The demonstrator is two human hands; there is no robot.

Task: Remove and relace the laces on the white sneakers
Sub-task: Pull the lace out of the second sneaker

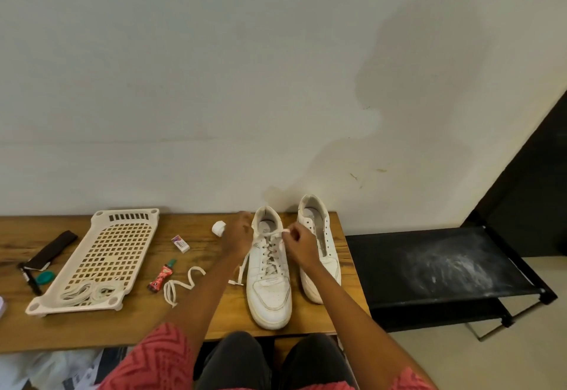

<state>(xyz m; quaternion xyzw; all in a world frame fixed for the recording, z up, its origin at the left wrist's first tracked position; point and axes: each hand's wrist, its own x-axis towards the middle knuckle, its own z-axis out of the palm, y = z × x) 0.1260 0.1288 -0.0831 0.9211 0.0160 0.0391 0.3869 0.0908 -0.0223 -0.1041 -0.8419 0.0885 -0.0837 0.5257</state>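
Wooden table (92, 325) against a pale wall, holding two white sneakers side by side, toes toward the person. Near sneaker (270, 279): laced through most of its eyelets, white lace (270, 254) crossing up the tongue, one loose end trailing off its left side onto the table. Far sneaker (319, 248): just to the right, eyelets bare, no lace threaded. Right hand (299, 245): over the top eyelets of the near sneaker, fingers curled, pinching the lace end between thumb and fingertips. Left hand (237, 236): at the left of the same sneaker's collar, fingers curled; appears to grip the other part of the lace, though the contact itself is hard to make out. Spare white lace (181, 285): lying loose in a wavy line on the table, left of the near sneaker. Small red tube (161, 276): beside that lace. Small box (181, 243) and white cap-like object (218, 228): farther back. Perforated cream tray (116, 245): left of centre, white cords (89, 291) coiled at its near end. Dark strap, pen and green disc (45, 277): far left. Black shelf (429, 267): right of the table, dusty top.
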